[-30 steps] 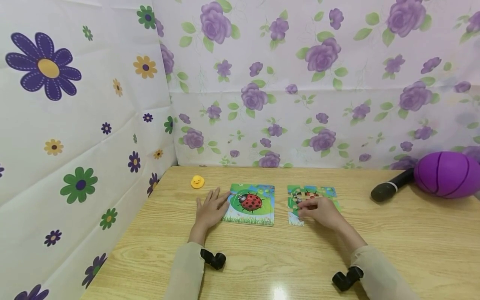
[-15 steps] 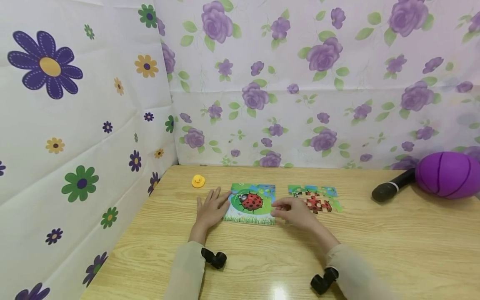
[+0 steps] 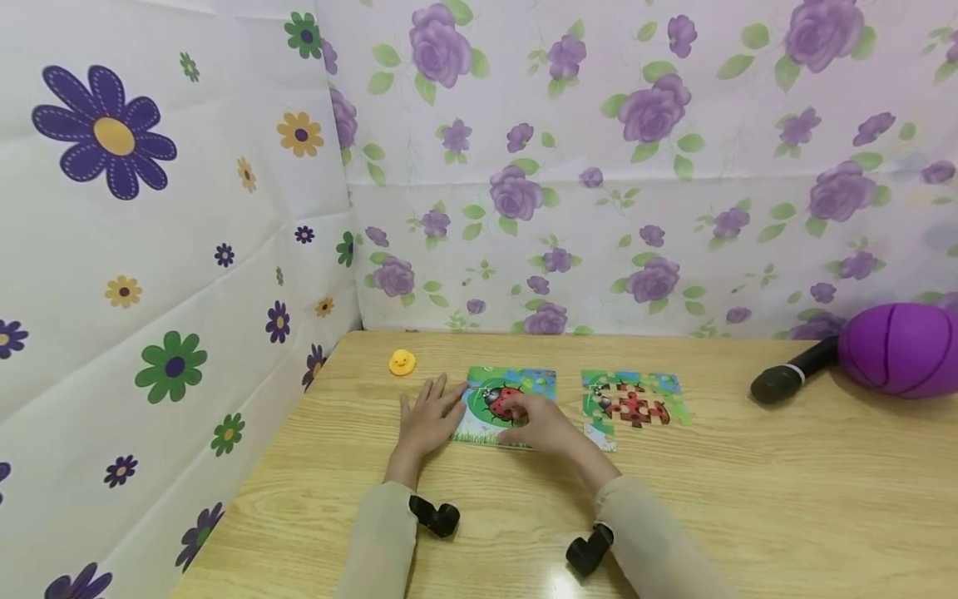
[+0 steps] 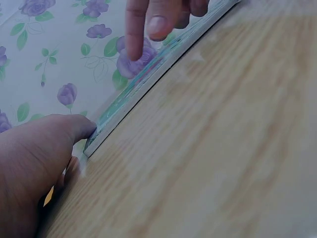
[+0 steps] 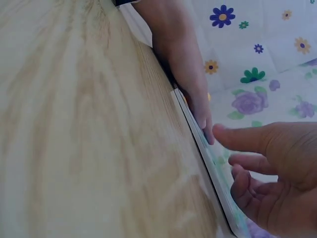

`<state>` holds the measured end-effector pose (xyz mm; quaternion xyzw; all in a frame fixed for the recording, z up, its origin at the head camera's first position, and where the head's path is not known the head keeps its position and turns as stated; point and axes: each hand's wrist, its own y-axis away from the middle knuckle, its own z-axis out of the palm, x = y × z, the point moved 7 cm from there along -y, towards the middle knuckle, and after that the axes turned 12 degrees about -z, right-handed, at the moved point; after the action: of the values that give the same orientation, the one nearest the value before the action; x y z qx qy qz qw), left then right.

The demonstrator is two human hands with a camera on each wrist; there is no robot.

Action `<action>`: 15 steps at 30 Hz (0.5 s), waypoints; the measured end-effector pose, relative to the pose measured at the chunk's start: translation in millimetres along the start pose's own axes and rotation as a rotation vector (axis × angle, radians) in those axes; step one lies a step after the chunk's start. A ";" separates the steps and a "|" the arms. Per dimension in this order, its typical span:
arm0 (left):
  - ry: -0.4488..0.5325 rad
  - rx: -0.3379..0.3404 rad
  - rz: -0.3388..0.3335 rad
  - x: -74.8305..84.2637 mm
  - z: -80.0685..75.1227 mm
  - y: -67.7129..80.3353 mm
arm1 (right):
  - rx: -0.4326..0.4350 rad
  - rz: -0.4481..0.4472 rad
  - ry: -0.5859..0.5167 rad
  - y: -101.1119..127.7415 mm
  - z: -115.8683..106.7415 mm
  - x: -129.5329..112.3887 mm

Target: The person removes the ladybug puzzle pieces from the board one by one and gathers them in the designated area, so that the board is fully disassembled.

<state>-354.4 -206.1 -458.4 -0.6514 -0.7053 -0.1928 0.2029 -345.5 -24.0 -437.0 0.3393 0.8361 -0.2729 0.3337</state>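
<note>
A square ladybug picture board (image 3: 482, 426) lies flat on the table. My left hand (image 3: 428, 426) rests at its left edge with fingers stretched out, and in the left wrist view the thumb (image 4: 81, 126) touches the board's edge. Over the board's right half hovers my right hand (image 3: 550, 428), hiding part of the picture. Its thumb (image 5: 242, 138) and fingers stand apart in the right wrist view, with no piece visible between them. To the right lies a partly joined ladybug jigsaw puzzle (image 3: 634, 409) with gaps between some pieces.
A small yellow duck toy (image 3: 402, 362) sits near the back left of the wooden table (image 3: 479, 507). At the back right are a black microphone (image 3: 793, 372) and a purple ball (image 3: 898, 349). Flowered sheets (image 3: 599, 208) stand behind and along the left side.
My right hand has moved left from the jigsaw puzzle to above the ladybug board, and its thumb and fingers have spread apart. The left hand stays at the board's left edge.
</note>
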 end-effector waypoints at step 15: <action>0.012 0.006 0.008 2.3 -3.1 2.7 | 0.041 0.011 -0.060 6.5 -2.6 10.5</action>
<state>-351.7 -205.6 -454.5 -0.6525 -0.7020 -0.1938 0.2095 -347.4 -14.1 -444.7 0.3424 0.8180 -0.2983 0.3531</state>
